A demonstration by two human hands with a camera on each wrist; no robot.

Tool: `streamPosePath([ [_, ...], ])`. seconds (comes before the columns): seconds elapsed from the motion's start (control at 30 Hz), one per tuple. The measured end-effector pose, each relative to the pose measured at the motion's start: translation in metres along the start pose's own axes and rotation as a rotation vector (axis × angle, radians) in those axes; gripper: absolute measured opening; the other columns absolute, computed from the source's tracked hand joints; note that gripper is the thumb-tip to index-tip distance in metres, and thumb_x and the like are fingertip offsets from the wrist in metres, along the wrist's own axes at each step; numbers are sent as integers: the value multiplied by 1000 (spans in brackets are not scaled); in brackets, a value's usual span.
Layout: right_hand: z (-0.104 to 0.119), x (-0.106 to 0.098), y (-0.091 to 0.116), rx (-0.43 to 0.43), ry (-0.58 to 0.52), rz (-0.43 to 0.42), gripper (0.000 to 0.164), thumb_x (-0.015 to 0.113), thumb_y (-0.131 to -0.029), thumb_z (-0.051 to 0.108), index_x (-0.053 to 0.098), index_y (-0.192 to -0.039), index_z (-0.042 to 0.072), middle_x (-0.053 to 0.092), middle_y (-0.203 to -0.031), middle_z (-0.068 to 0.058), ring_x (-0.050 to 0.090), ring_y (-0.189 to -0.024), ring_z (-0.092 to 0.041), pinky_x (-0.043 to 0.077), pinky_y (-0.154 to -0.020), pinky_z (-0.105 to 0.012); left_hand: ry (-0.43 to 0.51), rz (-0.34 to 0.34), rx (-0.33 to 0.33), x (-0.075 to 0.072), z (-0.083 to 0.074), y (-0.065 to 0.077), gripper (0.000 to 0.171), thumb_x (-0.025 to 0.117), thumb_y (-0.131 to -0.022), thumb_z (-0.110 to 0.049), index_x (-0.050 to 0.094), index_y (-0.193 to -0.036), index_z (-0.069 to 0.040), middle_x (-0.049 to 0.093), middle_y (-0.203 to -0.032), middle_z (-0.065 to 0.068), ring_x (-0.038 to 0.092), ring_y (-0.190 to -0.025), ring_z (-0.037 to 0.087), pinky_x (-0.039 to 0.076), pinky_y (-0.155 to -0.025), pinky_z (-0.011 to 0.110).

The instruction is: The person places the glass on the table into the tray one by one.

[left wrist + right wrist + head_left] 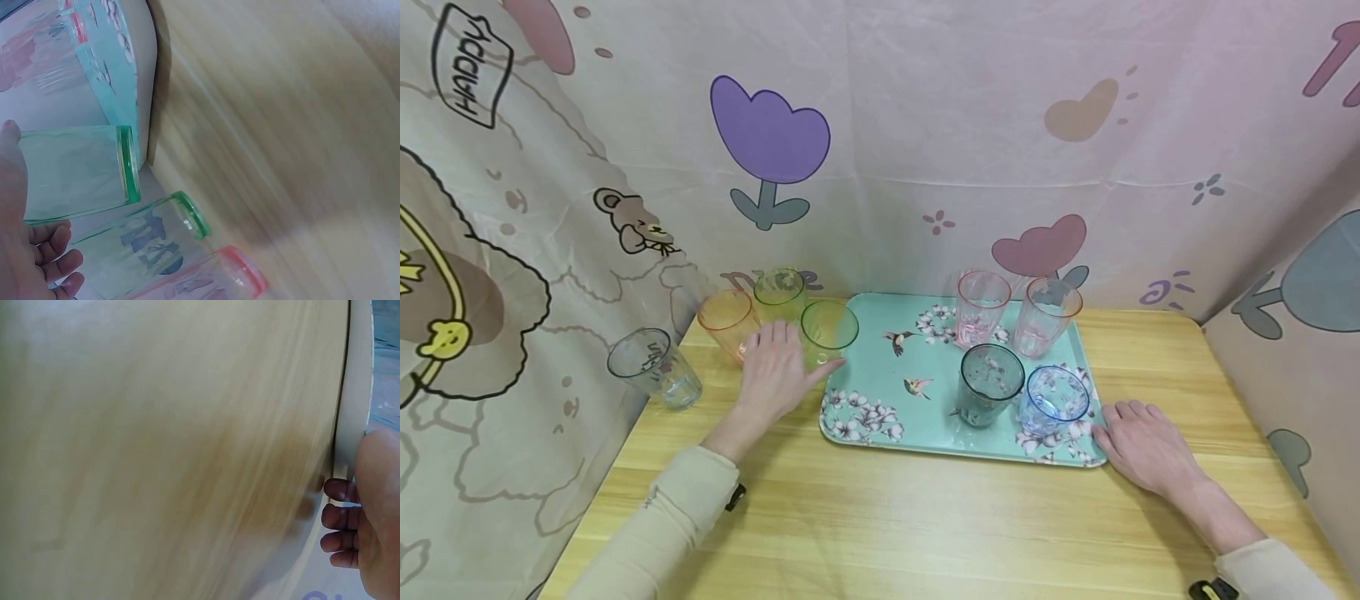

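My left hand (772, 371) is round a yellow-green glass (830, 329) just left of the tray, its thumb across the near side and its fingers on the other. In the left wrist view this glass (75, 172) lies between thumb and curled fingers. A second yellow-green glass (780, 292) and an orange glass (727, 321) stand close by. My right hand (1146, 446) rests on the table at the right end of the turquoise tray (880, 358), its thumb by the rim. Two pink glasses (981, 308), a dark grey glass (990, 387) and a short blue glass (1054, 404) stand on the tray.
A clear grey-rimmed glass (658, 371) stands near the table's left edge. Behind the tray and along both sides hang printed curtains (895, 125). The wooden table (925, 525) extends in front of the tray.
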State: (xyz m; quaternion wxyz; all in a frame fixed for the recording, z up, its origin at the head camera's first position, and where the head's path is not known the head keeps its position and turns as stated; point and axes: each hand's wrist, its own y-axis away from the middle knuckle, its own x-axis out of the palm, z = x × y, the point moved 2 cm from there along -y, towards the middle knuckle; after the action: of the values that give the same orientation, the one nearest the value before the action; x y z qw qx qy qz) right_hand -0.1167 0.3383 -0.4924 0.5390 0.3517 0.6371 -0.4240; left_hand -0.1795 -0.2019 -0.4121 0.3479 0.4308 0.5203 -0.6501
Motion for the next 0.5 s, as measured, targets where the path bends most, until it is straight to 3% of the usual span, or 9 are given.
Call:
streamPosePath([
  [0.27, 0, -1, -1, -1, 0, -1, 22, 64, -99, 28, 55, -87, 12, 58, -81, -4, 58, -82, -28, 44, -75, -47, -19, 11, 32, -11, -2, -8, 89, 61, -83, -87, 56, -95, 1, 58, -96, 17, 53, -90, 34, 40, -77, 40],
  [0.33, 0, -1, -1, -3, 0, -1, 22, 64, -99, 27, 55, -87, 11, 59, -81, -5, 58, -82, -29, 45, -76, -48, -26, 11, 42, -13, -4, -10, 93, 50, -85, -92, 55, -95, 1, 58, -95, 16, 53, -88, 33, 39, -77, 40],
  [0.5, 1, -2, -1, -8, -2, -2, 22, 64, -99, 27, 55, -87, 11, 59, -81, -6, 60, -83, -31, 46, -77, -49, -25, 18, 57, -15, -9, -17, 115, 2, -79, -100, 56, -95, 0, 58, -96, 15, 53, -87, 33, 38, -76, 39],
])
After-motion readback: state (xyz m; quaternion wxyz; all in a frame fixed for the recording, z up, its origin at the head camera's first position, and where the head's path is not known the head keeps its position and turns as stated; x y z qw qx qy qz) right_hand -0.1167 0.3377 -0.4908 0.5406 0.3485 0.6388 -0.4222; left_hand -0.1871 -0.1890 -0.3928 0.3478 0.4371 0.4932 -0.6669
